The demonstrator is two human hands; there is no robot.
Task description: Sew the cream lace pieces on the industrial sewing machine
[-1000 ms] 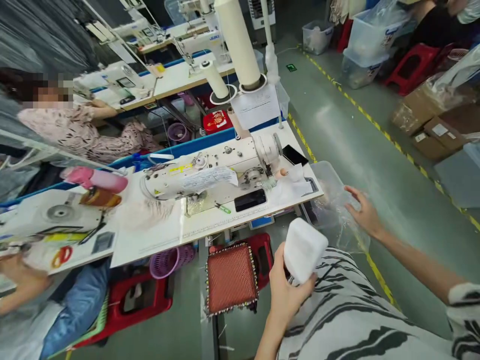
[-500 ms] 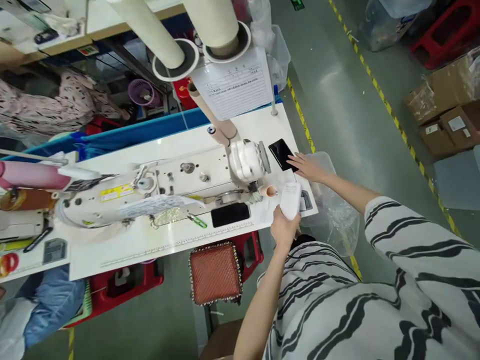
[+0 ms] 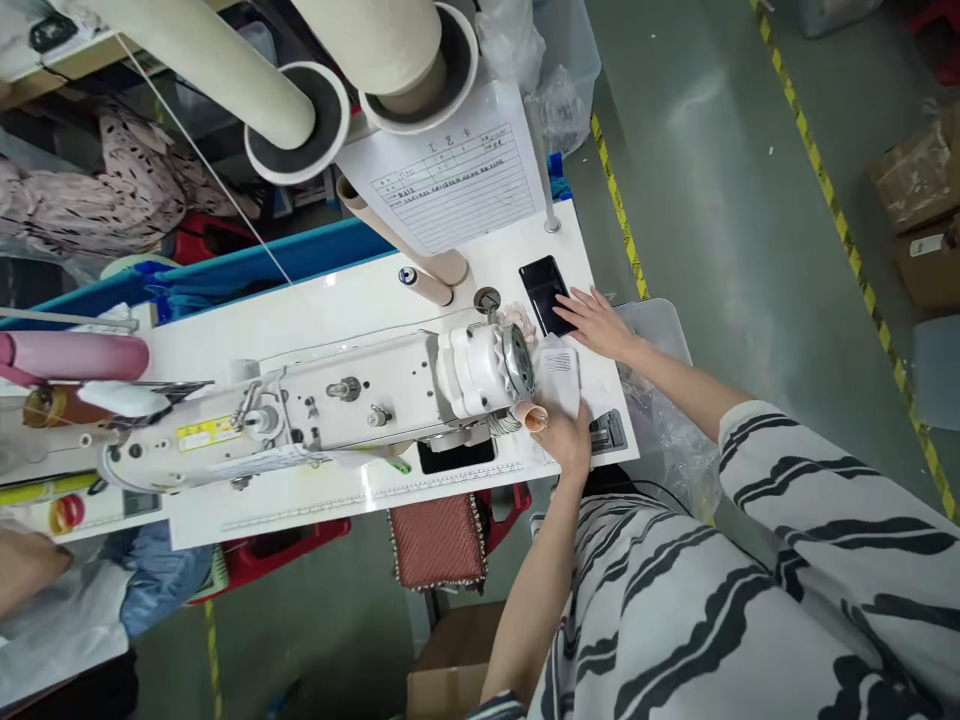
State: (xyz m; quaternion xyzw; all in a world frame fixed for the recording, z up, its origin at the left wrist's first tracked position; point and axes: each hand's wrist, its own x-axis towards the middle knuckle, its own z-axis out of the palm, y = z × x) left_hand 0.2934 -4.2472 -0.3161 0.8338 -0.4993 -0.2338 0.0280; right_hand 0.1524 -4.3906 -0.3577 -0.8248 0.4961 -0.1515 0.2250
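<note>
My left hand (image 3: pixel 564 440) is closed around the near end of a white, flat plastic device (image 3: pixel 559 372) with slots across its top; its exact kind is unclear. Beside those fingers is a small peach-coloured tube (image 3: pixel 531 416), open end showing. With fingers spread, my right hand (image 3: pixel 596 322) lies flat on the table, its fingertips at the edge of a black smartphone (image 3: pixel 546 290). Just left of both hands is the handwheel end of a white sewing machine (image 3: pixel 360 395).
A form sheet (image 3: pixel 457 170) hangs below big thread cones (image 3: pixel 416 60). A peach thread spool (image 3: pixel 426 286) stands behind the machine. A plastic bin (image 3: pixel 664 335) adjoins the table's right end. Below are a cushioned stool (image 3: pixel 439 540) and a carton (image 3: pixel 457 650). Another person's arm (image 3: pixel 30 570) shows at left.
My left hand has brought the white device lower, beside the machine's handwheel and the peach tube. My right hand stays at the smartphone. The whole view has shifted.
</note>
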